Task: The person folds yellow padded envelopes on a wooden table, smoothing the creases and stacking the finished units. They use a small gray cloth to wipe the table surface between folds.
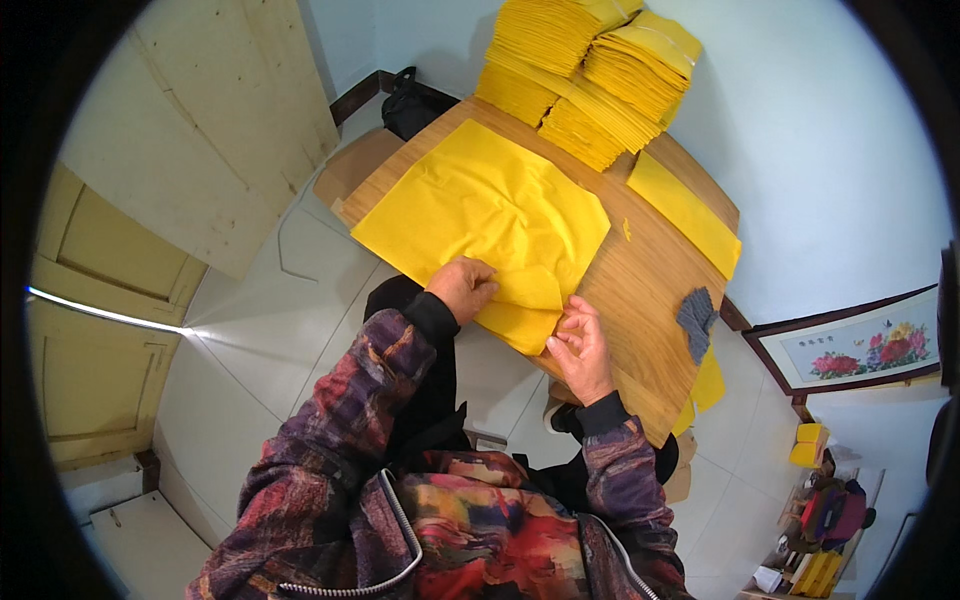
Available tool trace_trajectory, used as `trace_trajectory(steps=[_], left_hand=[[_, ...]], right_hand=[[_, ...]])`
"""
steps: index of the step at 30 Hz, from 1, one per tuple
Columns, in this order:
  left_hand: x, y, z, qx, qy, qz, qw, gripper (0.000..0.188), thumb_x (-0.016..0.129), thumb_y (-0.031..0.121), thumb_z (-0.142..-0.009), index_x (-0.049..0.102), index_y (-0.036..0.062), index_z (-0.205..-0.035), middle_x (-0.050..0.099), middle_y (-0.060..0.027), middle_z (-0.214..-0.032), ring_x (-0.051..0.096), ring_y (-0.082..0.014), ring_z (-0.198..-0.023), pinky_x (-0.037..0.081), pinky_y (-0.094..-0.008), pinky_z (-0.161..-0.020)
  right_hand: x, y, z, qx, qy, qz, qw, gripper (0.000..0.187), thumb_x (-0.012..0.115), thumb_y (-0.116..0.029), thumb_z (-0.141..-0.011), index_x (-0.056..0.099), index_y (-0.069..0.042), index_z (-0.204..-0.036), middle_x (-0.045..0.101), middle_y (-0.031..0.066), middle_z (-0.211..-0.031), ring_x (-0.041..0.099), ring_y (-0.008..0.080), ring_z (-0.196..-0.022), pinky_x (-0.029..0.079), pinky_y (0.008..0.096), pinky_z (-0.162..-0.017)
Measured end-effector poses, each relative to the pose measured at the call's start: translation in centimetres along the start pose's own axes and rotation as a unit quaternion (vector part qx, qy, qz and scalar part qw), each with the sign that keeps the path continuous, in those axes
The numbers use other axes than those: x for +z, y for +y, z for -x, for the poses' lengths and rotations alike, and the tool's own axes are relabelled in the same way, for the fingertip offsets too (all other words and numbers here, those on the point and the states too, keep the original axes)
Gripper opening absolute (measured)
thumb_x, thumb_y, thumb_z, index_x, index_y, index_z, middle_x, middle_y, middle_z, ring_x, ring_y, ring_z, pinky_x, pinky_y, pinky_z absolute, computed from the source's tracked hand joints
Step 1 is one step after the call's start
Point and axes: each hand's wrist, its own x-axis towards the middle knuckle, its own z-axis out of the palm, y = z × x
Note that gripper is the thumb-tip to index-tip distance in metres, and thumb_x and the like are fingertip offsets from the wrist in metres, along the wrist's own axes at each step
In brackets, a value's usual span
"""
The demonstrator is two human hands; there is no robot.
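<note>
Yellow paper sheet (480, 205): large, thin, square, lying flat on the wooden table (640, 290). Its near corner is turned up over the sheet, forming a folded flap (528, 288) at the table's near edge. The remainder of the sheet lies spread out, lightly creased, with no other fold visible.

Left hand (462, 287): palm down, fingers together, pressing on the sheet just left of the flap. It clasps nothing; it weighs the paper down.

Right hand (582, 345): at the right end of the flap, thumb and fingertips drawn together on the paper's edge, pinching the fold line there.

Judgement on progress: the first fold of this sheet appears made, or nearly so, and is being creased. The rest of the sheet is unfolded, so most of the work on this piece seems left to do.

Surroundings: at the far end of the table stand several tall stacks of folded yellow paper (590, 70), packed close and fanned. These read as finished pieces, many of them. A narrow yellow strip (690, 215) lies along the right side of the table, apart from the working sheet. A dark grey cloth (697, 318) hangs at the right edge. A small yellow scrap (627, 230) sits on the bare wood between sheet and strip. A black bag (415, 100) rests beyond the table's far left corner, against the wall.
</note>
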Motion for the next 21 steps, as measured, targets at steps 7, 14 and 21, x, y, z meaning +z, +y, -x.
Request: trace_trajectory(steps=[7, 14, 21], left_hand=[[0.3, -0.6, -0.2, -0.012, -0.005, 0.027, 1.000, 0.015, 0.063, 0.011, -0.085, 0.064, -0.0034, -0.088, 0.062, -0.0160, -0.076, 0.061, -0.0240, -0.069, 0.048, -0.0329, -0.064], [0.1, -0.6, -0.4, -0.017, 0.009, -0.013, 1.000, 0.017, 0.061, 0.014, -0.087, 0.065, -0.0022, -0.089, 0.064, -0.0157, -0.077, 0.061, -0.0250, -0.069, 0.049, -0.0341, -0.065], [-0.1, -0.4, -0.3, -0.017, -0.003, 0.006, 1.000, 0.017, 0.062, 0.013, -0.086, 0.066, -0.0025, -0.093, 0.066, -0.0165, -0.083, 0.064, -0.0261, -0.076, 0.050, -0.0332, -0.070]], right_hand=[[0.1, -0.7, 0.5, -0.089, -0.081, 0.280, 0.952, 0.044, 0.073, -0.010, -0.077, 0.060, -0.002, -0.117, 0.040, 0.0221, -0.140, 0.046, 0.0375, -0.122, 0.040, 0.0400, -0.102], [0.8, -0.8, 0.5, -0.134, -0.106, 0.341, 0.924, 0.034, 0.075, -0.010, -0.074, 0.065, -0.002, -0.106, 0.038, 0.0236, -0.142, 0.044, 0.0391, -0.125, 0.041, 0.0407, -0.100], [0.7, 0.3, 0.0, -0.105, -0.066, 0.267, 0.956, 0.019, 0.069, -0.004, -0.078, 0.064, 0.000, -0.096, 0.045, 0.0246, -0.136, 0.059, 0.0345, -0.102, 0.050, 0.0381, -0.086]])
